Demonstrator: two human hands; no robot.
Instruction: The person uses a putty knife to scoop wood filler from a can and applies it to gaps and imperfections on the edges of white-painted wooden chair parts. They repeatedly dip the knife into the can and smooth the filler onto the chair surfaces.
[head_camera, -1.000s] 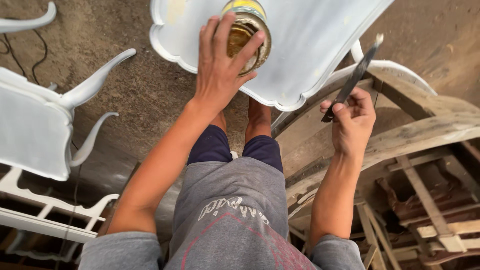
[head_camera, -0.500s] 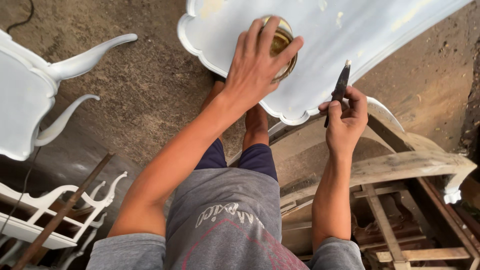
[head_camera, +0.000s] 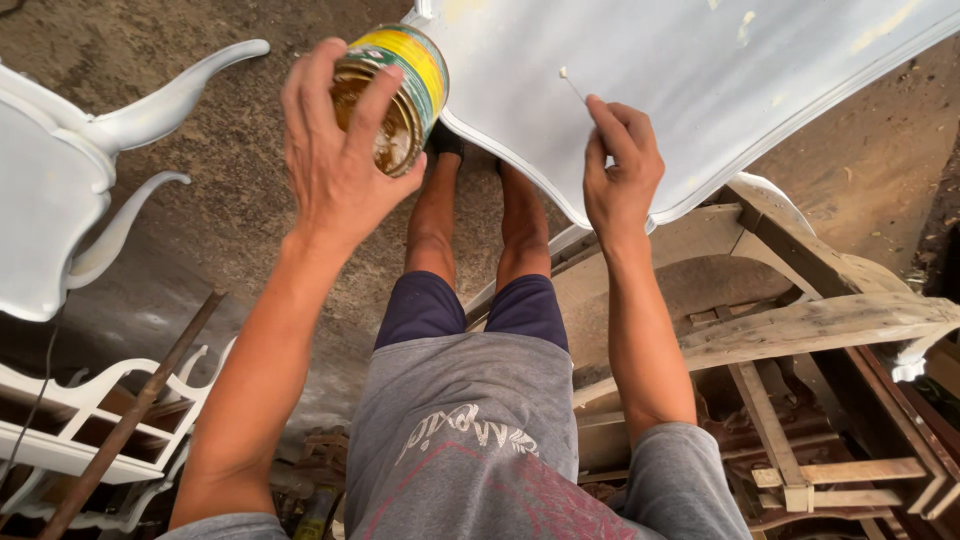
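Observation:
My left hand (head_camera: 335, 150) grips an open round tin (head_camera: 395, 95) with a yellow and green label and brown paste inside, held up in the air and tilted toward me. My right hand (head_camera: 620, 170) pinches a thin tool whose pale tip (head_camera: 566, 76) touches the white-painted curved panel (head_camera: 720, 90) in front of me. Most of the tool is hidden behind my fingers. My bare legs and feet (head_camera: 480, 220) stand below the panel's scalloped edge.
A white carved chair piece (head_camera: 90, 170) lies on the dirt floor at the left. White fretwork (head_camera: 90, 420) and a rusty rod (head_camera: 140, 410) sit lower left. Unpainted wooden furniture frames (head_camera: 810, 340) crowd the right side.
My left hand lifted the tin off the white panel and tilted it toward me. My right hand moved up and left, bringing the tool's tip onto the panel.

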